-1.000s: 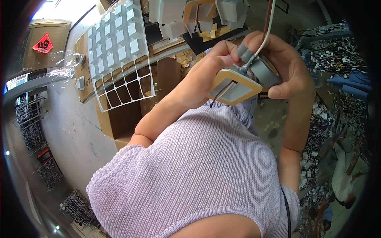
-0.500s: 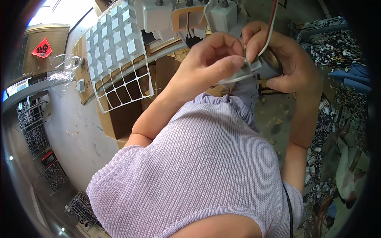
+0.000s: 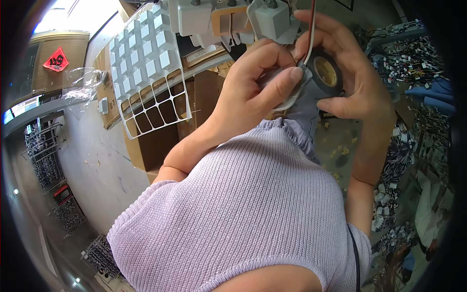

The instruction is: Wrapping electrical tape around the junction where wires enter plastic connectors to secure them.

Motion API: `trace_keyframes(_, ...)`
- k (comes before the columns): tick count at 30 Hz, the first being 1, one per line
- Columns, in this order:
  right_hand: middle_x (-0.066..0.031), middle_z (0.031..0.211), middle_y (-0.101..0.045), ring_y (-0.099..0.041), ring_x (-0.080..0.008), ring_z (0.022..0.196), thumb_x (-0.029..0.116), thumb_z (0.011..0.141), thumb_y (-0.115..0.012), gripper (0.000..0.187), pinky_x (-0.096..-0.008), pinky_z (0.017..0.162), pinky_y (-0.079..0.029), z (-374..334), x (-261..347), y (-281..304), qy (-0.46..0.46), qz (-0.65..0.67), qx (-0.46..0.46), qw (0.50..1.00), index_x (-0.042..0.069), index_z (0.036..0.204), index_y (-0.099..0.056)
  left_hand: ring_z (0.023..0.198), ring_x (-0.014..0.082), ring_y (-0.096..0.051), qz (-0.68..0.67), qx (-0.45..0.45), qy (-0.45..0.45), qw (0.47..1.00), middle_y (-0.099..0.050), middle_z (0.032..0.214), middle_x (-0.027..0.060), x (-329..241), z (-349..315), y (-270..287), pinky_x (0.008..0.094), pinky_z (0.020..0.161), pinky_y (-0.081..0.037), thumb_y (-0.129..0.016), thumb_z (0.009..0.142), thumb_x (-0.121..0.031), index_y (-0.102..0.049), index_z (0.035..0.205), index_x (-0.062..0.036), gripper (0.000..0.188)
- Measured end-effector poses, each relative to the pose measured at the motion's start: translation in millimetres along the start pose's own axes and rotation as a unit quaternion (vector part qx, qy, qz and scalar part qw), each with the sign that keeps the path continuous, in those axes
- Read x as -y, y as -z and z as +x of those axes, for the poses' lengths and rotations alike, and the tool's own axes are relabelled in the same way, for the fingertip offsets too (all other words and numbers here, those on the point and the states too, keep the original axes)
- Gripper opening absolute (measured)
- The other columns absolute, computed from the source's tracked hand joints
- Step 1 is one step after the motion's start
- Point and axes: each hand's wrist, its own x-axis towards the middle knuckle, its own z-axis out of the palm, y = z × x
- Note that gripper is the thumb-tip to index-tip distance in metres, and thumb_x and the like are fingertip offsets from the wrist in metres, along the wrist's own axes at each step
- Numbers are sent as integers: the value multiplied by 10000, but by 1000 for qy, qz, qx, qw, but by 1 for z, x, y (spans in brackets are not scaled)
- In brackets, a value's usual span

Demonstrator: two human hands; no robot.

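Note:
My left hand point(image 3: 265, 80) is closed, thumb against fingers, on a clear-white plastic piece point(image 3: 290, 101) whose rim shows below the thumb. From the pinch a red-and-white cable point(image 3: 311, 36) runs upward, past the fingertips of my right hand point(image 3: 352, 73). That hand curls round a roll of black tape point(image 3: 318, 88), with its thumb below and its fingers above. The roll's yellowish core faces up, close beside the plastic piece. My left fingers hide the cable's lower end and most of the piece.
A white grid sheet point(image 3: 158, 108) carries rows of pale square blocks point(image 3: 148, 48) at the upper left, above a cardboard box point(image 3: 141, 155). Pale housings point(image 3: 276, 23) stand just beyond my hands. Bundles of wires with connectors point(image 3: 413, 61) hang at the right.
The tape roll has turned so its core shows more fully, and it sits closer to my left thumb. The cable has shifted left. My right fingers have spread and lifted somewhat.

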Motion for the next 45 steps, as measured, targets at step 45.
trace_keyframes(45,-62,1167,-576,-570,-141,994,125,722,-799,470,-278,897,-445,10,-9,-16,38,-84,136,986,24,1141,-610,729,139,-663,-574,162,413,688,-666,828,68,26,-22,19,275,713,-573,-682,852,-227,-615,954,-26,235)
